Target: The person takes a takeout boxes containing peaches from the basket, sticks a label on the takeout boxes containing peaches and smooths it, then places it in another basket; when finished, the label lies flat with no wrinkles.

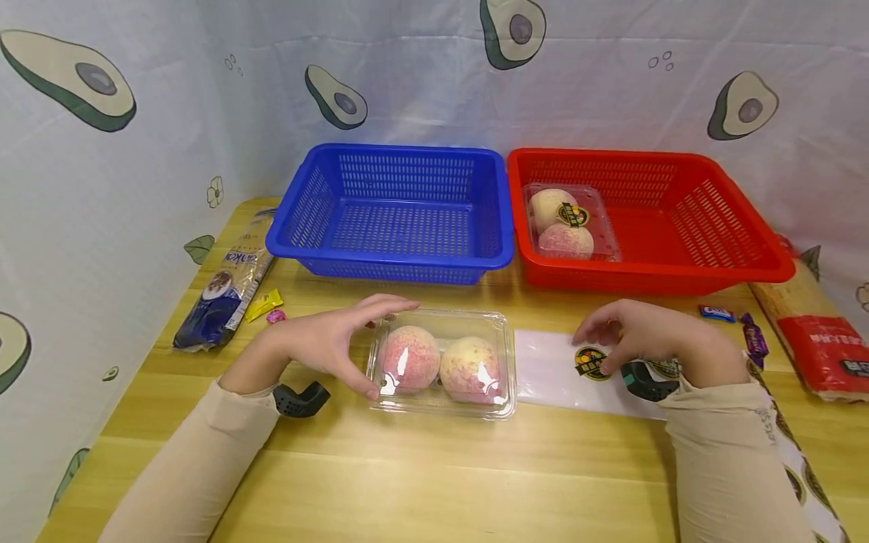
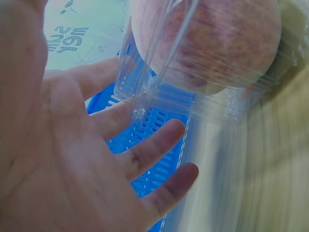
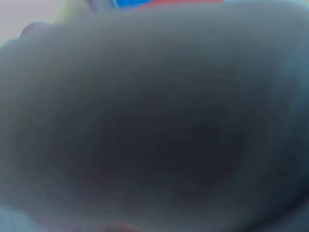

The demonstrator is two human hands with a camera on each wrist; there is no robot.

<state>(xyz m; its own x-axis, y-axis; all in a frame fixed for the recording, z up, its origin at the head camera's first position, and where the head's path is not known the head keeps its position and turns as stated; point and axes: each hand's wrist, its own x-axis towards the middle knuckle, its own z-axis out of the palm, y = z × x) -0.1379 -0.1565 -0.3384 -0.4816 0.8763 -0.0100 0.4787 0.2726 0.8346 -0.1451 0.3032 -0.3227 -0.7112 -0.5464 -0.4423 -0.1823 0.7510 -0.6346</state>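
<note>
A clear plastic clamshell box [image 1: 441, 320] holding two peaches [image 1: 409, 359] rests on the table in front of me. My left hand [image 1: 329, 335] spans its left end, thumb at the near corner and index finger along the far edge. In the left wrist view, the fingers [image 2: 157, 150] of that hand are spread and fairly straight beside the plastic. Right of the box, my right hand [image 1: 645, 332] pinches a round black fruit sticker [image 1: 589, 363] over a white backing strip [image 1: 543, 366]. A dark blur fills most of the right wrist view.
A blue basket [image 1: 390, 260] stands behind the box. Beside it, a red basket [image 1: 679, 271] contains another box of peaches [image 1: 563, 226]. Packaged food [image 1: 227, 283] and small candies [image 1: 263, 304] lie left; a red-and-clear bag [image 1: 824, 347] and wrapped candies [image 1: 753, 339] lie right.
</note>
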